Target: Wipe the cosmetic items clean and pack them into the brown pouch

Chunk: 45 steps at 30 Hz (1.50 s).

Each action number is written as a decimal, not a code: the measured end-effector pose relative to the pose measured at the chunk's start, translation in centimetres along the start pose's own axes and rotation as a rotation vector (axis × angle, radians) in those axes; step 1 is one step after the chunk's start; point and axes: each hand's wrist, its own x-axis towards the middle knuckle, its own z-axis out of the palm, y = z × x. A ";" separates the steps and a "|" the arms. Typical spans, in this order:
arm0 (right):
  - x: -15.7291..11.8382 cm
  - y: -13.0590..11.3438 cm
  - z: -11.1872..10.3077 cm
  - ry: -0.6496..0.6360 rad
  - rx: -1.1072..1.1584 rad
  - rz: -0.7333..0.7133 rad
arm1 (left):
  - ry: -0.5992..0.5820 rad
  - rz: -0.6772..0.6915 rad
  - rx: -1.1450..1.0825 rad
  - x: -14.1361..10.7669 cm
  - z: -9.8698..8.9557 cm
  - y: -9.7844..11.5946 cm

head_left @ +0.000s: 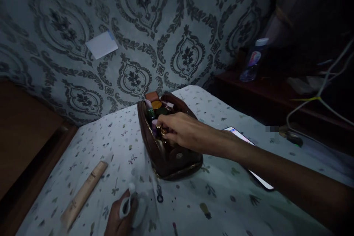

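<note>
A brown zippered bag (pixel 163 162) stands open on the patterned sheet, with bottles and small items inside. My right hand (pixel 178 129) reaches into its opening, fingers closed on a small gold item (pixel 163 132) among the contents. A green bottle (pixel 151 113) and a round amber lid (pixel 156 104) show beside and behind the fingers. At the bottom edge, my left hand (pixel 121 215) is closed around a small white item (pixel 125 206), blurred. Left of that hand, a beige tube (pixel 84 195) lies on the sheet.
A lit phone (pixel 261 180) lies under my right forearm. The patterned sheet (pixel 221 199) meets a wallpapered wall bearing a white card (pixel 102 45). On the dark red table (pixel 229 77) at right stands a bottle (pixel 253 61), near white cables (pixel 326 81).
</note>
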 end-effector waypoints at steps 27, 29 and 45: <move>4.8 -1.0 -0.6 -0.172 -0.141 0.118 | -0.226 0.112 -0.091 1.3 -0.7 -0.3; 4.8 -0.9 -0.7 -0.177 -0.094 0.092 | -0.194 0.112 -0.092 1.1 -0.6 0.0; 3.2 -0.7 -1.9 -0.223 -0.081 -0.049 | -0.305 0.119 -0.106 1.4 -0.8 1.4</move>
